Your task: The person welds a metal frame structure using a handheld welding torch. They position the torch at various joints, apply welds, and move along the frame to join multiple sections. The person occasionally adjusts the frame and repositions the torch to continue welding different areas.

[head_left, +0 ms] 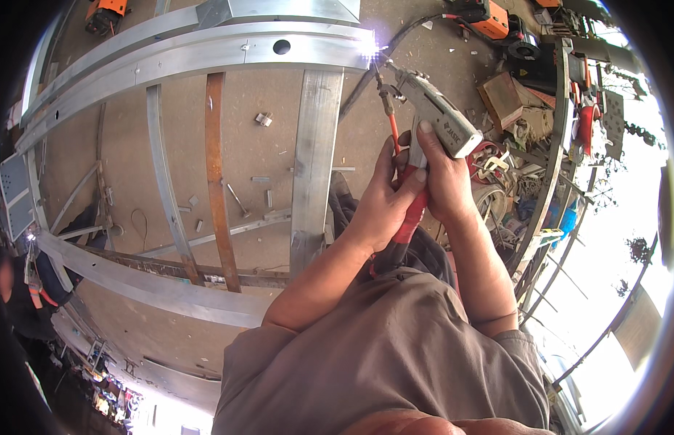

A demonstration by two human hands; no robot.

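Both my hands are closed on a welding torch (444,116) with a boxy grey body and a red-wrapped handle. My left hand (392,197) wraps the red handle on its left side. Over the grey body lies the thumb of my right hand (447,176), its palm at the handle's right side. A thin rod with an orange-red section runs along the torch toward the tip. At that tip, a bright violet-white arc glares against the right end of a silver metal beam (206,58); the exact contact point is hidden by the glare.
The beam joins a frame with a wide upright (317,167) and a rusty bar (216,181). A hammer (238,200) and metal offcuts lie on the floor. Orange machines (483,17) stand beyond. Scrap fills a rack (544,181) at right. Another person (32,290) works at far left near a second spark.
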